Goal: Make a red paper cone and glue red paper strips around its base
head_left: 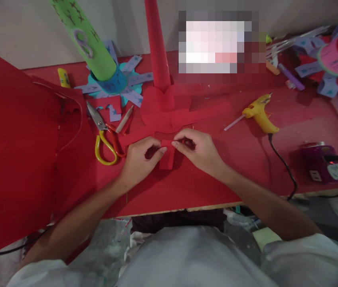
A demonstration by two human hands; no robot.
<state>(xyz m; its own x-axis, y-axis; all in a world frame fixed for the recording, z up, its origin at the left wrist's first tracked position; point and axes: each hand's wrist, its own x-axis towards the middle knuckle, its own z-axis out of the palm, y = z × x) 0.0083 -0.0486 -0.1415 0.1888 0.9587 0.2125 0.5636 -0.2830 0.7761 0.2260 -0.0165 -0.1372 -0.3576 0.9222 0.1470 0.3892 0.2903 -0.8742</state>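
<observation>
Red paper strip (167, 160): on the red counter (246, 167), long axis running toward the person. Left hand (140, 157), right hand (200, 150): nearly meeting, each grip pinching the strip's far end from its own side; equally near. Scissors (104, 137) just left.

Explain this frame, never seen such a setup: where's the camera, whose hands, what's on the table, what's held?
No machine here: a person works with bare hands. The one picture comes from a camera worn on their head, looking forward and down, so the arms enter from the bottom. The left hand and right hand both pinch a small red strip at the middle of the red table. Just behind it stands a red cone; a green cone stands farther left. Left of the hands lie scissors, to the right a yellow glue gun. A large red sheet stands at far left.
</observation>
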